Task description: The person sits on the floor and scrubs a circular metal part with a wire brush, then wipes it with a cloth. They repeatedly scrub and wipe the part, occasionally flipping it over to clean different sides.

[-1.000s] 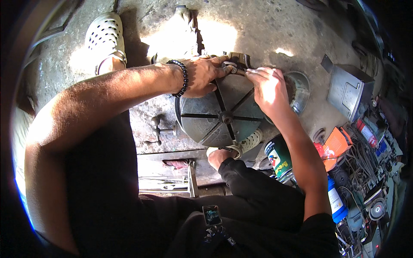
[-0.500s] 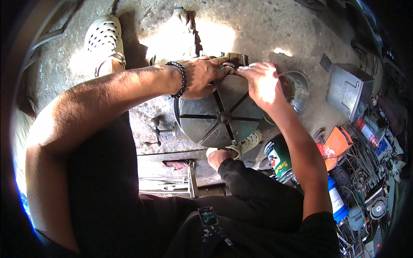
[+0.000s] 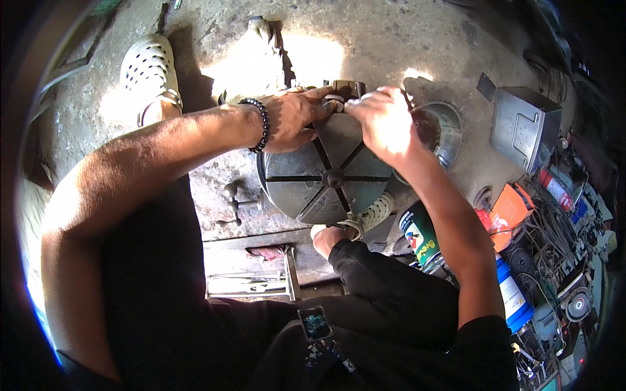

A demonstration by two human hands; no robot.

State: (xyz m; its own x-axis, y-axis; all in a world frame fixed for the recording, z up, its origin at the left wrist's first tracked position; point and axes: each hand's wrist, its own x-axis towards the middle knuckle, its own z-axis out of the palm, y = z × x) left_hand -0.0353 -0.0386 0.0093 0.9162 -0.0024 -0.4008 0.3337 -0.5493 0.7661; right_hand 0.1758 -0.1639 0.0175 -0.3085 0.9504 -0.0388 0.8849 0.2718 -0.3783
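A round metal rotary table (image 3: 362, 189) with slots radiating from its central hole lies in front of me. At its far edge stands a dark, curved metal piece (image 3: 347, 86). My left hand (image 3: 287, 118), wearing a black bead bracelet, rests over the far left of the table. Its fingers close around a small round metal part (image 3: 335, 103) beside the dark piece. Just to the right, my right hand (image 3: 385, 127) is closed with its fingertips close to that same part. Whatever the right hand grips is hidden by its fingers and bright glare.
A round metal pan (image 3: 450, 137) lies right of the table, with a grey metal box (image 3: 525, 124) beyond. A handled crank (image 3: 233, 203) sticks out at the left. Paint can (image 3: 420, 236), blue container (image 3: 513, 296), orange case (image 3: 512, 212) and tangled cables crowd the right.
The whole view has shifted slightly, so things sit a little further left. My right hand has turned a little at the small part; my left hand keeps its place on the table.
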